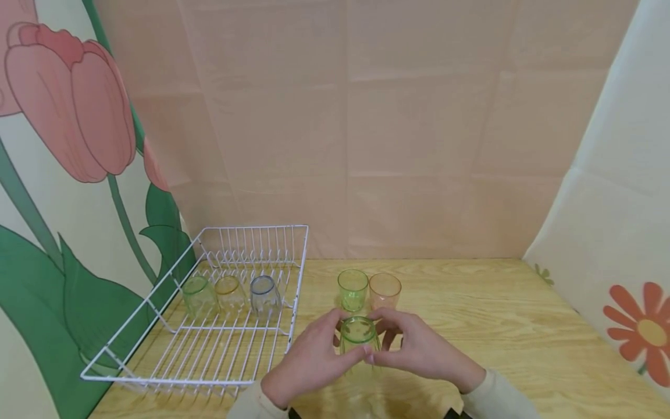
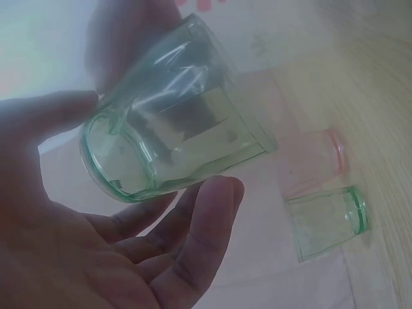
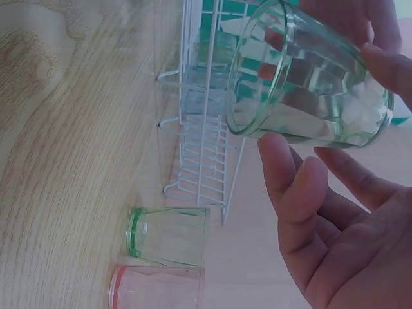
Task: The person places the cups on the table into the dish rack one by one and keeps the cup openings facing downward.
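A clear green glass point(image 1: 358, 333) is held above the table between both hands, its mouth downward and its thicker base ring on top. The left hand point(image 1: 313, 356) grips it from the left, with the thumb on the near side. From the right, the right hand point(image 1: 419, 350) holds the same glass, thumb near and fingers curved behind. In the right wrist view the wide mouth of the glass point(image 2: 183, 122) faces the table. Just beyond the hands stand a second green glass point(image 1: 353, 289) and a pink glass point(image 1: 385, 289), side by side and upright.
On the left a white wire dish rack point(image 1: 235, 383) holds a green glass point(image 1: 200, 297), a yellow glass point(image 1: 230, 294) and a blue glass point(image 1: 265, 297), in a row, mouths down. The wood-patterned table point(image 1: 471, 314) meets a plain cloth backdrop point(image 1: 419, 145) behind.
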`<state>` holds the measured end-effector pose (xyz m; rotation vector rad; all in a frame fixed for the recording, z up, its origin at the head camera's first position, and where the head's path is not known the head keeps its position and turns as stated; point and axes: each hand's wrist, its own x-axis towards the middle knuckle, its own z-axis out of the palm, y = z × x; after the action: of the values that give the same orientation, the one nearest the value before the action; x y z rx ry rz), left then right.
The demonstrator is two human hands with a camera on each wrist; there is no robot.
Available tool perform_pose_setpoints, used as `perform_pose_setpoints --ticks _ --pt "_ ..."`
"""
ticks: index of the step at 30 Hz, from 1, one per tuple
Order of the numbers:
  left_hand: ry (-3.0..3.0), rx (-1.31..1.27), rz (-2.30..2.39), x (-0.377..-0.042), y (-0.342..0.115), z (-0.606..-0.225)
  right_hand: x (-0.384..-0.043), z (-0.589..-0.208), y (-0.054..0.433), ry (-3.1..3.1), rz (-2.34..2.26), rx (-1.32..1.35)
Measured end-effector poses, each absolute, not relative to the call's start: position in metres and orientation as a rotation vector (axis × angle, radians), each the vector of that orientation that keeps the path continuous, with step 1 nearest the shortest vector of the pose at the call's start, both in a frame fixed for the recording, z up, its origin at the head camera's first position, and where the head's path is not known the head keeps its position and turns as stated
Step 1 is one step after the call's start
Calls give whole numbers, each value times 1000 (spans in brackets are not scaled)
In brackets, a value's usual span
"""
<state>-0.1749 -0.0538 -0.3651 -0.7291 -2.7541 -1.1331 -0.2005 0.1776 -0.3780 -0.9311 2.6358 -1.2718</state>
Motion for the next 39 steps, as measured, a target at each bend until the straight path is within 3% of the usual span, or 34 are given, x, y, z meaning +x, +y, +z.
perform_pose_setpoints --ticks 39 --pt "-2728 -579 -1267 -171 -86 -332 -202 -379 181 2531 -1255 -988"
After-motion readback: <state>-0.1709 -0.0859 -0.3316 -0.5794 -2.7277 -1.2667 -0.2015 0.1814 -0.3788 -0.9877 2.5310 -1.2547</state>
